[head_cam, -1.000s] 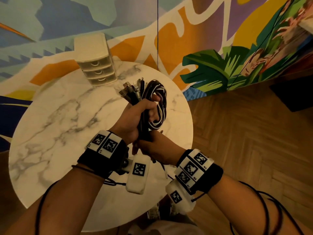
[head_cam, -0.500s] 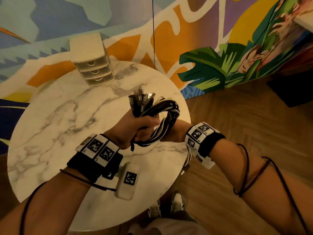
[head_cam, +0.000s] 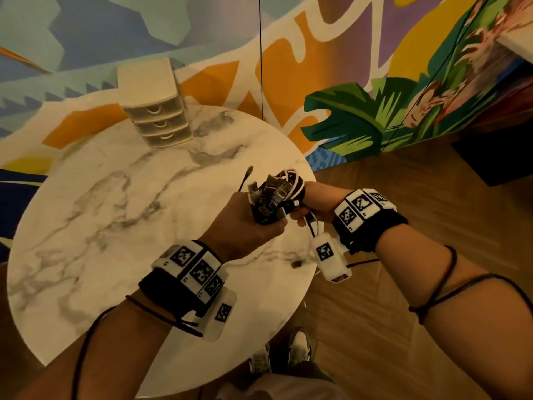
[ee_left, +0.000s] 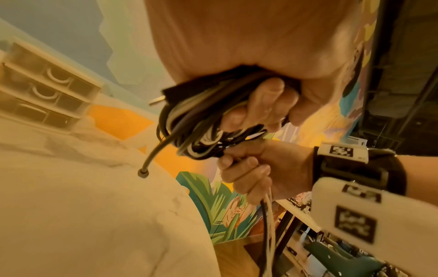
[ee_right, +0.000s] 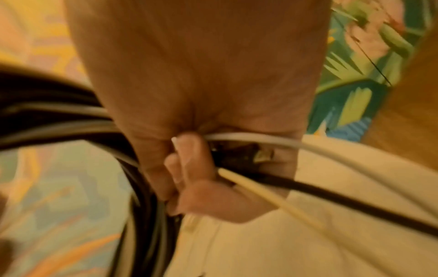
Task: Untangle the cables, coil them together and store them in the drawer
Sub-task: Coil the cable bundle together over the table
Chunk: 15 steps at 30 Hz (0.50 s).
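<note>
A bundle of black and white cables [head_cam: 274, 197] [ee_left: 201, 120] is held above the right side of the round marble table [head_cam: 115, 226]. My left hand [head_cam: 251, 223] [ee_left: 267, 101] grips the bundle near its plug ends, which stick up. My right hand [head_cam: 311, 203] [ee_left: 249, 168] [ee_right: 189, 168] grips the coil's other side, with loose black and white strands running out of the fist. One thin cable end [ee_left: 143, 173] hangs free. The small beige three-drawer unit [head_cam: 155, 111] [ee_left: 45, 90] stands at the table's far edge, all drawers closed.
A painted mural wall [head_cam: 375, 82] stands behind the table. Wooden floor [head_cam: 403, 342] lies to the right, with a dark box [head_cam: 496, 157] at the far right. My shoes [head_cam: 288, 350] show below the table edge. A small dark speck [head_cam: 296, 264] sits near the rim.
My right hand rose from below the bundle to its right side and closed on the coil. The bundle moved nearer and rightward, now more tightly bunched between both hands.
</note>
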{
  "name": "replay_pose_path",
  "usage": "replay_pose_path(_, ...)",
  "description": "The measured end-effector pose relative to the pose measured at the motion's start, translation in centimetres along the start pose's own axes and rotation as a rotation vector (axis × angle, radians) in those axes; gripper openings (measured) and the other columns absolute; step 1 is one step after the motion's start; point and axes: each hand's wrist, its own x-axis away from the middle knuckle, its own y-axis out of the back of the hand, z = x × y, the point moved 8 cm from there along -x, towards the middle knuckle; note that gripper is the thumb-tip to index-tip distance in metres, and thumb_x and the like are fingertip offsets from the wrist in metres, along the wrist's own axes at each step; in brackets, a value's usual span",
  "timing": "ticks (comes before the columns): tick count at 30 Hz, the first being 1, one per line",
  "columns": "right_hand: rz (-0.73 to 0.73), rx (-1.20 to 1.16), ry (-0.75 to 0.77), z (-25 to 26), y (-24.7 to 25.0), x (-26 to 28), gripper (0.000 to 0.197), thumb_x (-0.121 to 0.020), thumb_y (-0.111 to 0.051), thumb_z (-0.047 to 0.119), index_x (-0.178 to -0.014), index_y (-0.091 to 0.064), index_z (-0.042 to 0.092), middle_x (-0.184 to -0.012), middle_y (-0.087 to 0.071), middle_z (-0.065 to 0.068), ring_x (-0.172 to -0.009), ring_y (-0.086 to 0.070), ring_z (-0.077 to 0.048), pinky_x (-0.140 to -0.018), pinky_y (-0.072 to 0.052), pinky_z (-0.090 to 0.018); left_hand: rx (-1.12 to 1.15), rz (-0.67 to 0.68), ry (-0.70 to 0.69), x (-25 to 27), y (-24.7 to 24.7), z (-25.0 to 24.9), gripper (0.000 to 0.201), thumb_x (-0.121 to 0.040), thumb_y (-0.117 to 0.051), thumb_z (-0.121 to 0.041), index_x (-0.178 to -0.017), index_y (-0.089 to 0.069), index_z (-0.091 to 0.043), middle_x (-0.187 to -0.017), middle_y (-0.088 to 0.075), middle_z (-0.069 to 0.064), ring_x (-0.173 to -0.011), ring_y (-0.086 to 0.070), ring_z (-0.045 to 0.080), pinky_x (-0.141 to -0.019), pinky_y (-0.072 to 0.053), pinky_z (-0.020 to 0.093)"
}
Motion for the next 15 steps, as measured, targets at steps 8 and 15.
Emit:
replay_pose_path(8,-0.022,-0.536,0.12,0.7,-1.9,0.7,0.027,-0.092,-0.046,0.029,-0.087,-0.061,0.008,-0.073,-0.06,-0.01,-0.061,-0.059,-0.02,-0.061,-0.05,-0.025,-0.134,0.004,-0.056,-1.4,-0.9,-0.9,0.019,-0.078,-0.069,-0.015,-0.074,-0.063,-0.032,-0.071,-0.063,-0.013,-0.071,-0.059,0.0,-0.065,-0.045,0.013)
replay_pose_path(15,-0.348,-0.604,0.046,-1.3,-1.0,0.2,0.056,-0.088,-0.042,0.034,-0.128,-0.052,-0.004,-0.11,-0.057,-0.023,-0.095,-0.057,-0.031,-0.077,-0.05,-0.036,-0.285,0.087,-0.006,-1.9,-1.6,0.5,0.016,-0.079,-0.067,-0.02,-0.083,-0.059,-0.033,-0.082,-0.057,-0.012,-0.079,-0.054,0.008,-0.071,-0.042,0.019)
